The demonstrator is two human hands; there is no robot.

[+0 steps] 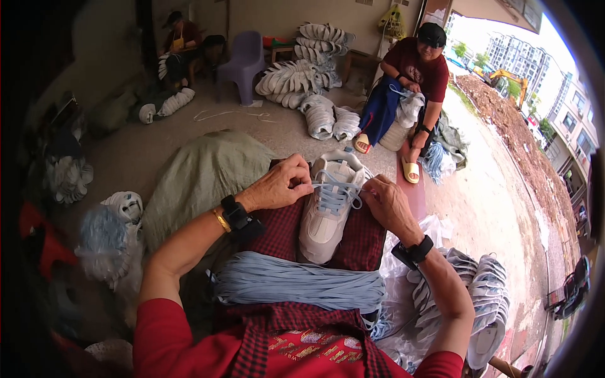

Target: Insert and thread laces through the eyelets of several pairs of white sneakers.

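A white and beige sneaker (322, 220) rests on my lap, toe toward me, between my knees in dark checked cloth. Light blue shoelaces (334, 194) cross its tongue, and loops stand out near the top. My left hand (287, 182) pinches a lace at the shoe's left side, its fingers curled. At the right side my right hand (389, 200) closes finger and thumb on the other part of the lace, beside a small loop. Across my lap, nearer to me, lies a thick bundle of blue laces (299, 279).
Stacked shoe uppers (488, 293) lie at my right beside clear plastic. A green-grey sack (201, 179) bulges at my left. Ahead stand a purple chair (242, 66) and heaps of white uppers (293, 79). A co-worker (416, 82) sits ahead right, handling an upper; another person sits far left.
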